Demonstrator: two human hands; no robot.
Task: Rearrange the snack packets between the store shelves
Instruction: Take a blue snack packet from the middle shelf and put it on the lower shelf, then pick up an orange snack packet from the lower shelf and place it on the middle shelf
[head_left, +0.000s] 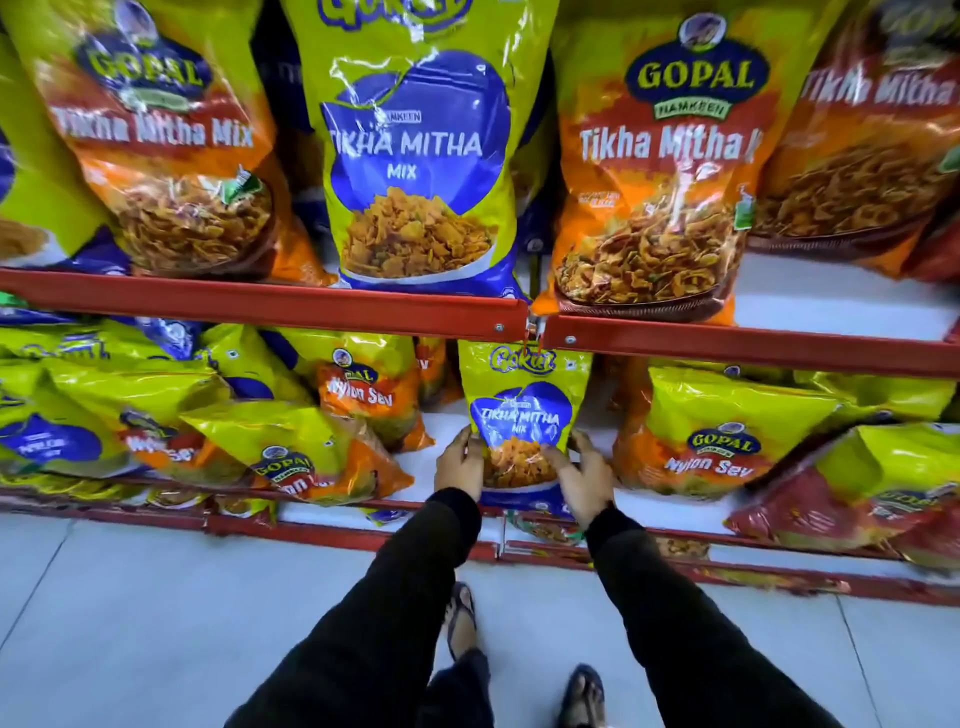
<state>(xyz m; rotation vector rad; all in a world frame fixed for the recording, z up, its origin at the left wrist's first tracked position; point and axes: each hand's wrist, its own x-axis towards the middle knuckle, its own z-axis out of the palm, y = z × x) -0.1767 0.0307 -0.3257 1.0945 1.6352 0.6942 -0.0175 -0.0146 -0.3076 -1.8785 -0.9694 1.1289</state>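
A yellow and blue Tikha Mitha Mix packet (522, 415) stands upright on the lower shelf (452, 426), its top just under the red upper shelf rail (270, 304). My left hand (461, 462) grips its lower left edge. My right hand (584, 475) grips its lower right edge, fingers over the front. Both sleeves are black. A larger packet of the same kind (415, 156) stands on the upper shelf directly above.
Orange Gopal Tikha Mitha Mix packets (660, 171) flank the large one above. Nylon Sev packets (711, 441) lie and lean on the lower shelf at both sides. More packets sit on a bottom shelf (545, 530). Grey tiled floor and my sandalled feet (462, 618) are below.
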